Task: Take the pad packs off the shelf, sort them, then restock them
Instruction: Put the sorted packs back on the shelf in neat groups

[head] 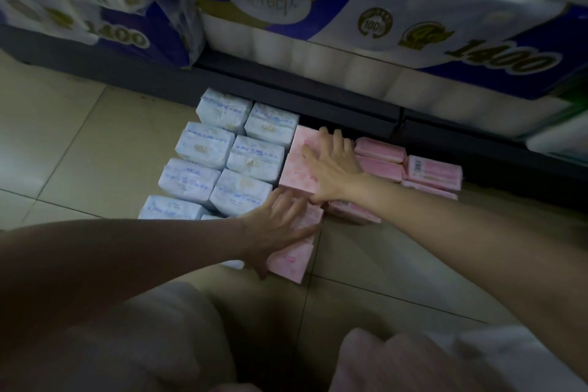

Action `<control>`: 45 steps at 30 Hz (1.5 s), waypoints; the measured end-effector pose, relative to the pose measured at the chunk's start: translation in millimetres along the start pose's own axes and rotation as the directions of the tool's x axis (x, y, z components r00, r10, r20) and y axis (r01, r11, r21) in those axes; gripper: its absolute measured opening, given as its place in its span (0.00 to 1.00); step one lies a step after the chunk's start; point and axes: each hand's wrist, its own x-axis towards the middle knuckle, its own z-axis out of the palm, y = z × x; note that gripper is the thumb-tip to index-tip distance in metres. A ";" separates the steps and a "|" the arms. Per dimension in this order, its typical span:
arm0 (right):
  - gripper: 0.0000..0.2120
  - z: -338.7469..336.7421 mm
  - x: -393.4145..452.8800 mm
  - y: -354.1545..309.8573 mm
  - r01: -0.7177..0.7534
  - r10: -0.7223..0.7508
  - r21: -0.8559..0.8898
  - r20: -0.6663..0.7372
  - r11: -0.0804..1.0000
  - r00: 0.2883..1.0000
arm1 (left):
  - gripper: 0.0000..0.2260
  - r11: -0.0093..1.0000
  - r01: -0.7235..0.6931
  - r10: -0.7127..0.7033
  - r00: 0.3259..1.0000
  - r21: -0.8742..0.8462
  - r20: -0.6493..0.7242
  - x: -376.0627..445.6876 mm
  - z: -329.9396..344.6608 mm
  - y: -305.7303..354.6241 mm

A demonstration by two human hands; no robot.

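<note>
Pad packs lying sorted on floor by colour: blue packs at 9 o'clock, dark pink packs at 3 o'clock, pale pink packs between, long axis of that row running 12–6. Right hand is pressing flat on far pale pink pack, fingers straight & spread, gripping nothing. Left hand is resting flat on the near ones, fingers extended. Shelf at 12 o'clock; right hand nearer it, likely lifting first for restock.
</note>
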 end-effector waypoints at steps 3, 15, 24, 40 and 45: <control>0.45 2.6 -6.9 2.4 0.058 -0.057 -0.046 0.030 0.997 0.998 | 0.56 0.998 -0.064 0.064 0.998 -0.025 0.022 -0.8 -13.1 -0.4; 0.39 -11.5 -2.3 30.1 -0.008 -0.134 0.418 0.311 0.908 0.941 | 0.57 0.996 -0.073 0.069 0.994 0.043 0.085 -4.7 -31.0 -0.4; 0.20 1.1 19.4 39.2 -0.065 0.029 0.552 0.073 0.831 0.997 | 0.57 0.997 -0.064 0.061 0.996 0.051 0.059 5.3 -13.1 -9.5; 0.44 -12.6 8.0 33.6 -0.077 -0.046 0.390 0.296 0.918 0.954 | 0.57 0.994 -0.088 0.086 0.996 0.067 0.028 10.4 -3.7 -16.9; 0.56 -4.7 3.5 19.2 -0.013 -0.048 0.235 0.256 0.972 0.966 | 0.57 0.992 -0.124 0.123 0.990 0.018 0.073 7.6 -2.5 -20.0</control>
